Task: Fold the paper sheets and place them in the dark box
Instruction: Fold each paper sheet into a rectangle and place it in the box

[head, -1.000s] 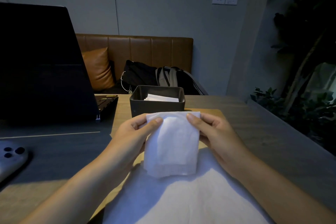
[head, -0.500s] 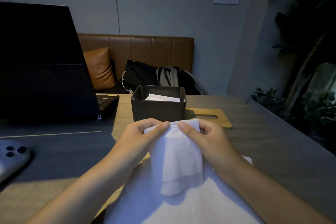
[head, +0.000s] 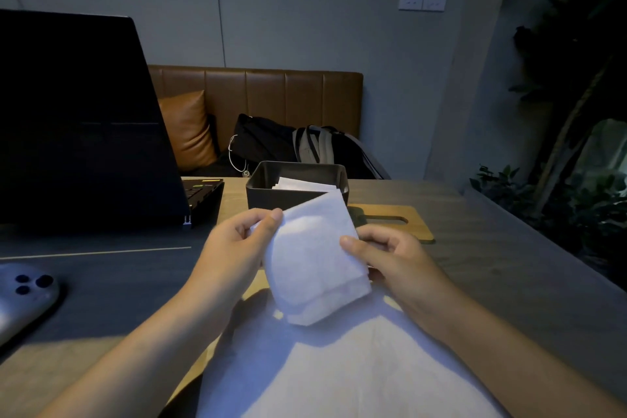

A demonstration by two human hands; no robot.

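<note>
- Your left hand pinches the top left corner of the folded sheet between thumb and curled fingers; your right hand pinches its right edge the same way.
- The sheet hangs tilted above the flat sheets, just in front of the dark box, which already holds folded paper.
- Its lower layers look uneven, so loosening either pinch could let the fold spring open.
- Dropping it from this tilt may catch the box's near wall and leave it draped over the rim.
- Thin paper could tear if you pull your hands apart.
</note>
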